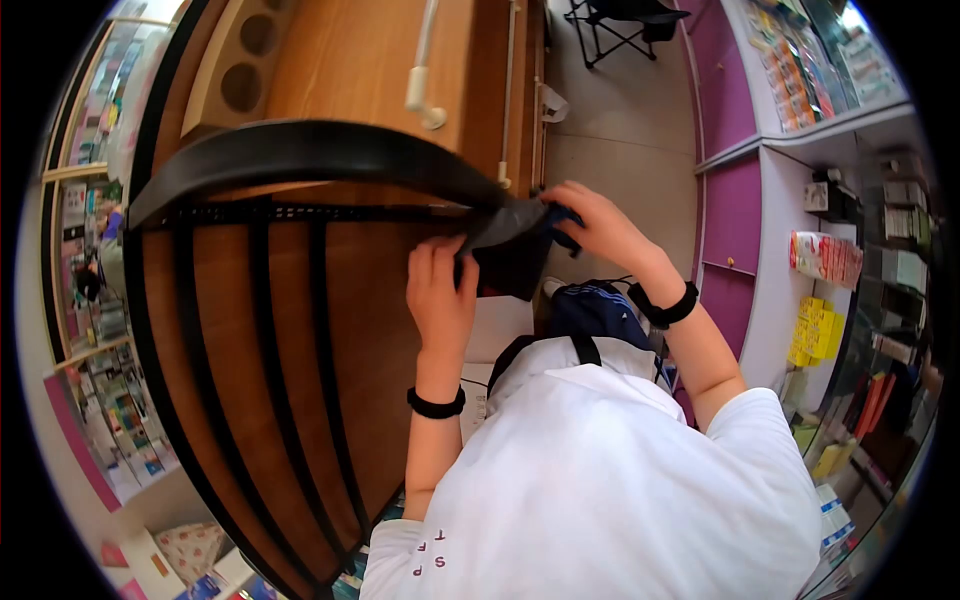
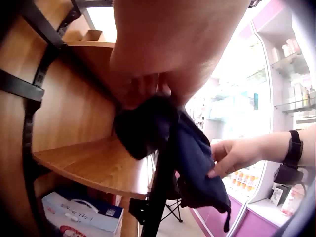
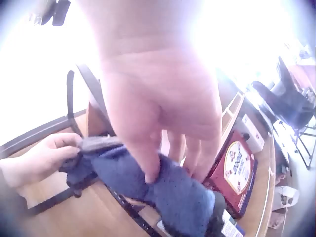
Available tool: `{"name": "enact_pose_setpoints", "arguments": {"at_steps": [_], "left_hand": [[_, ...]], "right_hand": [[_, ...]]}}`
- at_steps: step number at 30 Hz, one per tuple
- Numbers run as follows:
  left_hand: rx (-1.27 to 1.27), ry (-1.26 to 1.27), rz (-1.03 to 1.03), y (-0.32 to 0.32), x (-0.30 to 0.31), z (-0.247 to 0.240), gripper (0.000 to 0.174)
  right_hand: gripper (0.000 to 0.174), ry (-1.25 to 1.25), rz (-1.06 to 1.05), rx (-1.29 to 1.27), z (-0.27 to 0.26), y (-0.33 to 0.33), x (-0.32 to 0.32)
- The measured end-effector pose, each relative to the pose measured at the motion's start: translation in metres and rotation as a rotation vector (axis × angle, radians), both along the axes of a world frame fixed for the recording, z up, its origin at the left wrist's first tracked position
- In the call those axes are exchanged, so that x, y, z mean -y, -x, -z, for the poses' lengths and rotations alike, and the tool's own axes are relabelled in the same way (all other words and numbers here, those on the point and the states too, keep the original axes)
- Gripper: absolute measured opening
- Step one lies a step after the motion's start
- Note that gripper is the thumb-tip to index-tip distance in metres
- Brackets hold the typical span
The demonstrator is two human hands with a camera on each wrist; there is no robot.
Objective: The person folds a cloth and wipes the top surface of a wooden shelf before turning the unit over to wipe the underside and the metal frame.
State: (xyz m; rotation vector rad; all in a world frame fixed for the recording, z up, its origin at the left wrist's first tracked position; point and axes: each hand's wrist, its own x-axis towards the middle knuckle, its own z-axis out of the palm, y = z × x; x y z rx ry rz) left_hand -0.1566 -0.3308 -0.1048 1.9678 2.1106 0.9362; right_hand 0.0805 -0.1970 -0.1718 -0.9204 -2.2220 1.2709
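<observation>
Dark blue and black fabric item (image 3: pixel 180 200) between your two hands, at the black metal rail (image 1: pixel 320 150).
Your left hand (image 1: pixel 440 295) pinches its greyish edge between thumb and fingers; your right hand (image 1: pixel 605 235) grips the blue cloth, fingers curled round it. Beside your left fingers stands the brown wooden rack with black metal bars (image 1: pixel 285 370); beyond your right fingers, the red printed box (image 3: pixel 234 173) sits on a wooden shelf (image 3: pixel 264 192).

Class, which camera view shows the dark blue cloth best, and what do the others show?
The right wrist view: the dark blue cloth looks large and bright, held by the left hand and right hand. The left wrist view shows it hanging, its upper part dark and blurred; the head view shows it small and dark.
</observation>
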Motion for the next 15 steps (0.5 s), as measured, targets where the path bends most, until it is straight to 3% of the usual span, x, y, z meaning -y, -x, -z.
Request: {"name": "enact_pose_setpoints", "arguments": {"at_steps": [2, 3, 4, 5, 7, 9, 11, 13, 15], "left_hand": [[-0.017, -0.252, -0.033, -0.016, -0.006, -0.012, 0.029], [-0.02, -0.255, -0.014, -0.02, -0.007, -0.024, 0.029], [-0.137, -0.406, -0.005, -0.02, -0.006, -0.039, 0.032], [-0.249, -0.558, 0.003, -0.02, -0.006, -0.052, 0.035], [-0.062, -0.768, 0.003, -0.022, -0.015, -0.065, 0.039], [-0.043, -0.79, -0.008, -0.029, -0.026, -0.085, 0.039], [-0.237, -0.56, -0.027, -0.035, -0.032, -0.095, 0.028], [-0.216, -0.579, -0.026, -0.038, -0.041, -0.072, 0.03], [-0.234, -0.544, -0.04, -0.039, -0.046, -0.052, 0.032]], "right_hand": [[0.053, -0.021, 0.161, -0.118, -0.03, -0.004, 0.002], [0.056, -0.035, 0.223, -0.282, -0.043, -0.003, 0.004], [0.059, -0.052, 0.285, -0.446, -0.056, 0.001, 0.006], [0.059, -0.057, 0.305, -0.45, -0.07, 0.007, 0.01], [0.068, 0.081, 0.207, -0.791, -0.093, 0.02, 0.018], [0.068, -0.065, 0.143, -0.692, -0.106, 0.034, 0.021], [0.067, -0.039, 0.121, -0.757, -0.089, 0.062, 0.025], [0.065, -0.03, 0.183, -0.765, -0.065, 0.072, 0.024], [0.065, -0.018, 0.151, -0.619, -0.042, 0.074, 0.018]]}}
